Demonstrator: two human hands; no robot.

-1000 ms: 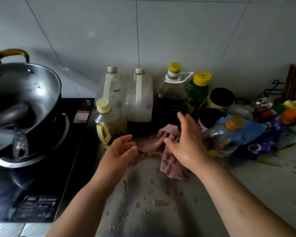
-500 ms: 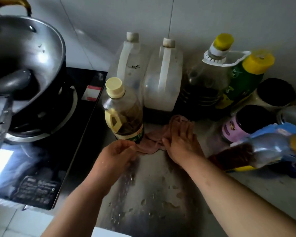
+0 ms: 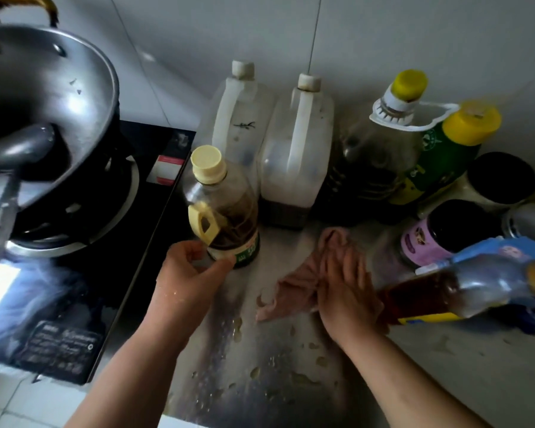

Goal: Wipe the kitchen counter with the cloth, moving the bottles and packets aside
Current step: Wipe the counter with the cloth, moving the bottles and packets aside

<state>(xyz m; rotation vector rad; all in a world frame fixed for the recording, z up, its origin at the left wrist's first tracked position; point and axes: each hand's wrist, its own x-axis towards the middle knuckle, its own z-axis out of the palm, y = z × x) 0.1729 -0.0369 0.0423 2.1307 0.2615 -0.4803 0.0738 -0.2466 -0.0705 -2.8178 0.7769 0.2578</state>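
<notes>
Pink cloth [image 3: 294, 288] lies bunched on the wet worktop [image 3: 260, 375], pinned under the right hand [image 3: 346, 291], whose fingers are straight and flat on it. The left hand [image 3: 192, 273] curls round the foot of the oil bottle [image 3: 226, 208] — thumb on one side, fingers on the other. The bottle stands upright just beyond that hand, with the hob [image 3: 74, 304] to the hand's left.

The step in hand looks like clearing and wiping together: one hand shifts a bottle while the other works the cloth. Next, I judge, the bottle must go clear of its patch, and it wants a firm grip, since the worktop is beaded with water. The cloth could then sweep left into the freed spot. A tipped bottle [image 3: 439, 291] lies just right of the right hand — whether it touches I cannot tell — and will likely need moving too.
</notes>
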